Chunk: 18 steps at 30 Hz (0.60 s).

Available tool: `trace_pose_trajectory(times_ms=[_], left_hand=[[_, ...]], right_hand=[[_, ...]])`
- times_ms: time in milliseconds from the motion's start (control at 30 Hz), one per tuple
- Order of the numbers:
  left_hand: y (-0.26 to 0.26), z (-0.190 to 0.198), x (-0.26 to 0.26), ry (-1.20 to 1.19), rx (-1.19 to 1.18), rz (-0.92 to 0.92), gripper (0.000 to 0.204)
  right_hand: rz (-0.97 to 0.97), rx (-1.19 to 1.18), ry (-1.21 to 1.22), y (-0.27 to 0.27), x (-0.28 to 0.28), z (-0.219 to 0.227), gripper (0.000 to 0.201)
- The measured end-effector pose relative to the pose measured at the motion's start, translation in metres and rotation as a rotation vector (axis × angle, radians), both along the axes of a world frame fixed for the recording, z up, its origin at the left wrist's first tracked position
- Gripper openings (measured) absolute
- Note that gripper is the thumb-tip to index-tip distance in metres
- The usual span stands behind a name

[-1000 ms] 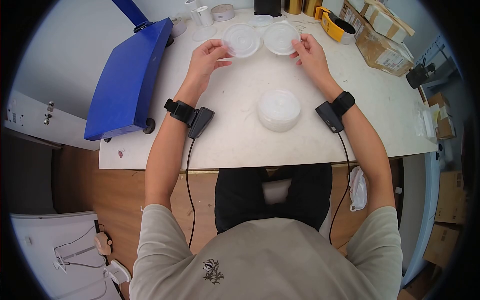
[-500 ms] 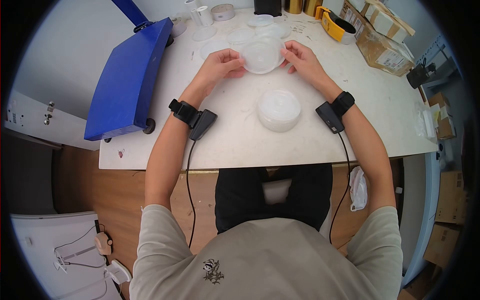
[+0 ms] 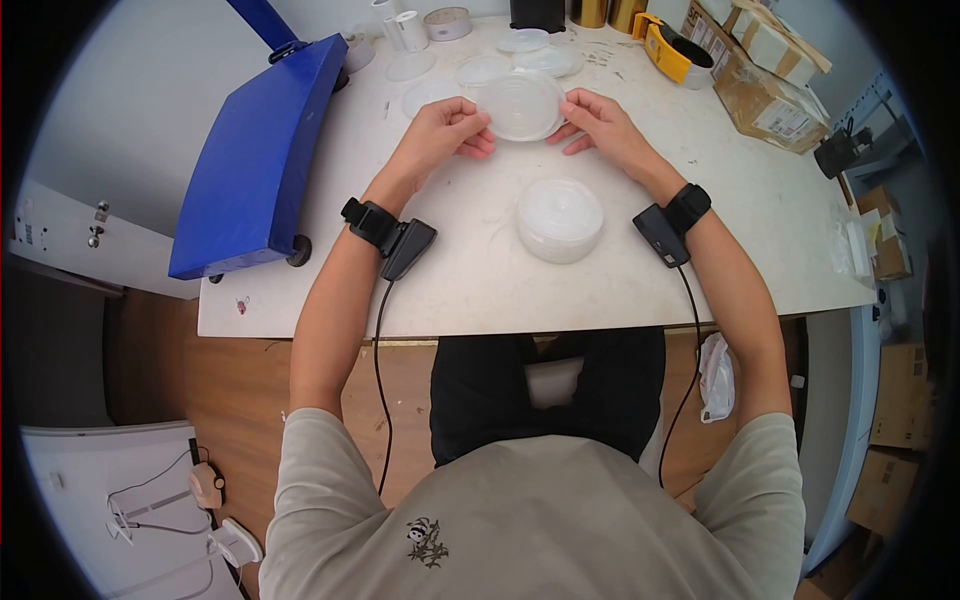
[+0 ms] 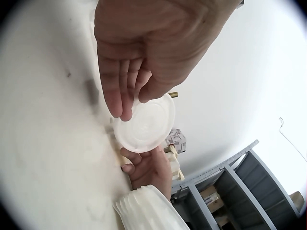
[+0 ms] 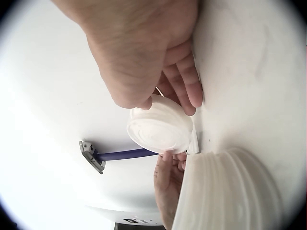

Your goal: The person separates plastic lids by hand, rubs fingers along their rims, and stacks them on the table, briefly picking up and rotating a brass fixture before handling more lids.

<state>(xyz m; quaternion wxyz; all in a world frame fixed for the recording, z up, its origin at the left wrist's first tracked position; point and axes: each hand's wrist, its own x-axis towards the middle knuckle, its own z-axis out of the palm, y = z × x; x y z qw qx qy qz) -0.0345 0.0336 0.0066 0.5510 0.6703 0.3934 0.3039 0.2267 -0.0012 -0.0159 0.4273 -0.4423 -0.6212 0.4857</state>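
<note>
Two round translucent plastic lids [image 3: 520, 108] are held up together over the table, overlapping face to face and tilted. My left hand [image 3: 446, 130] pinches their left edge between thumb and fingers. At the right edge, my right hand [image 3: 600, 122] pinches with the thumb in front and fingers behind. The right wrist view shows the lids [image 5: 160, 127] slightly offset, one in front of the other. Nearer my body stands a stack of similar lids [image 3: 560, 222], its ridged side [image 5: 225, 191] large in the right wrist view.
Several loose lids lie flat behind my hands, among them one lid [image 3: 410, 67] at the left. A blue platform scale [image 3: 262, 160] stands on the left. Toward the back right are a yellow tape dispenser [image 3: 662, 50] and taped cardboard boxes [image 3: 765, 105]. White rolls [image 3: 408, 32] stand at the back.
One second ago each hand held a lid farther back, side by side. Both hands have come nearer my body, the left also rightward, and the lids now overlap.
</note>
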Motion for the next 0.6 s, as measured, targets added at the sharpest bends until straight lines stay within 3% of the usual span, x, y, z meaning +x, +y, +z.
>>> trace_pose_trajectory(times_ms=[200, 600], left_hand=[[-0.0024, 0.0025, 0.0015, 0.033, 0.011, -0.003, 0.027], [-0.0092, 0.0043, 0.0021, 0.345, 0.209, 0.035, 0.046]], right_hand=[[0.032, -0.019, 0.007, 0.0006, 0.0009, -0.0010, 0.026], [0.114, -0.033, 0.047, 0.0026, 0.0029, -0.0048, 0.026]])
